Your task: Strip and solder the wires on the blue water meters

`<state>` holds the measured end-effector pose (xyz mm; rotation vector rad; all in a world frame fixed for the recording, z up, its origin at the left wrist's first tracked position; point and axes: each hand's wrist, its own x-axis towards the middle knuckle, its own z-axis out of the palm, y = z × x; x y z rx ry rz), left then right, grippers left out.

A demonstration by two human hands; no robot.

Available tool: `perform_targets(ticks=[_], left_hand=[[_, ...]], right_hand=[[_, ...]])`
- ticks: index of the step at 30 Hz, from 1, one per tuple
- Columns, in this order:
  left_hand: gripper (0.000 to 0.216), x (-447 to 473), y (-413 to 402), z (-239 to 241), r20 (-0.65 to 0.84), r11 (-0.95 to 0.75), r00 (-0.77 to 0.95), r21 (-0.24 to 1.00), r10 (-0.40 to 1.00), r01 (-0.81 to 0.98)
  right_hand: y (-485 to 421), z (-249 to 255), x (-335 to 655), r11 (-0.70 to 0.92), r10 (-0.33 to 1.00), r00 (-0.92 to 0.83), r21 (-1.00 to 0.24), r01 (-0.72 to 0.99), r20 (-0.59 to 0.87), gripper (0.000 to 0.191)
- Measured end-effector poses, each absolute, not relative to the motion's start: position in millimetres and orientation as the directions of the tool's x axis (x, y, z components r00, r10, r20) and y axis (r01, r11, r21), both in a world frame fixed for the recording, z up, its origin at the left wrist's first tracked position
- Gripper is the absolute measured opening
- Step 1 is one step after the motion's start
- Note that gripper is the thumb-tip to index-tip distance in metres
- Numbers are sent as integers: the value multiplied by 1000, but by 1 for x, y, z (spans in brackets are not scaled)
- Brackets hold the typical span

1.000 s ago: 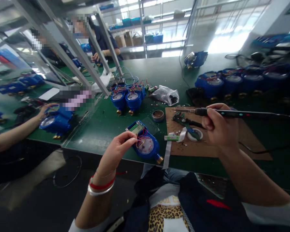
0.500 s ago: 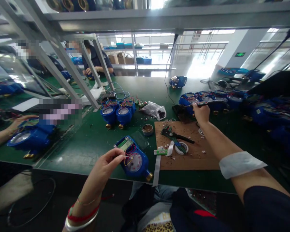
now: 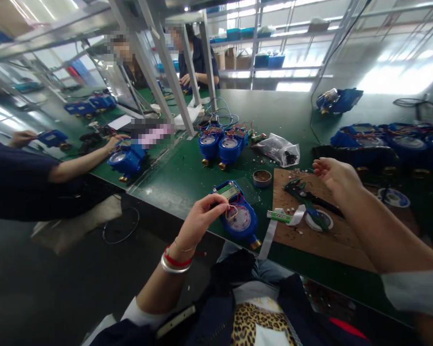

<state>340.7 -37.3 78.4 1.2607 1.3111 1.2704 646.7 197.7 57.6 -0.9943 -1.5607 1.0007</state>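
My left hand (image 3: 205,216) pinches thin wires (image 3: 232,209) over the blue water meter (image 3: 240,226) lying at the table's front edge. A small display and a round clear dial show on this meter, and its brass fitting points toward me. My right hand (image 3: 334,175) is held above the cardboard sheet (image 3: 350,250), fingers loosely bent and nothing visible in them. Below it lie a green-and-black wire stripper (image 3: 312,199) and a roll of white tape (image 3: 326,221). A green cylindrical battery (image 3: 279,217) rests by the sheet's left edge, with white tape strips at it.
Two blue meters (image 3: 228,150) stand farther back, beside a clear plastic bag (image 3: 279,150). A round tin (image 3: 262,178) sits behind my meter. More meters (image 3: 371,137) line the right side. Co-workers sit at the left, one arm (image 3: 82,163) reaching to another meter (image 3: 126,161). Metal posts (image 3: 180,77) rise behind.
My right hand has let go of the pen-like tool it held and moved back toward me over the cardboard. My left hand keeps its pinch on the wires. The view has turned left.
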Motion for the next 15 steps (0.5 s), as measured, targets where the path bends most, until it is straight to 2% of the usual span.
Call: perform_targets(ticks=[2,4,6,7,10,15], left_hand=[[16,341,-38,78,82,-75,-75,994,994,82],[15,342,-38,79,116,-110,-54,988,992,111],[15,342,-38,78,151,-143,-34,974,988,174],[15,342,-39,78,172,-160,-35,964,985,213],[20,341,-39,72,241,-207,-67,923,968,325],[7,344,-38,66,351,-283,-89,861,932,423]], right_hand=[[160,62,623,227,956,-205,-971,73,208,27],[115,73,594,195,925,-344,-978,75,158,27],[74,84,567,384,776,-595,-906,181,209,21],[57,86,556,513,719,-632,-834,203,289,17],[27,78,536,653,680,-608,-715,249,409,23],[15,45,533,597,751,-520,-754,272,407,56]])
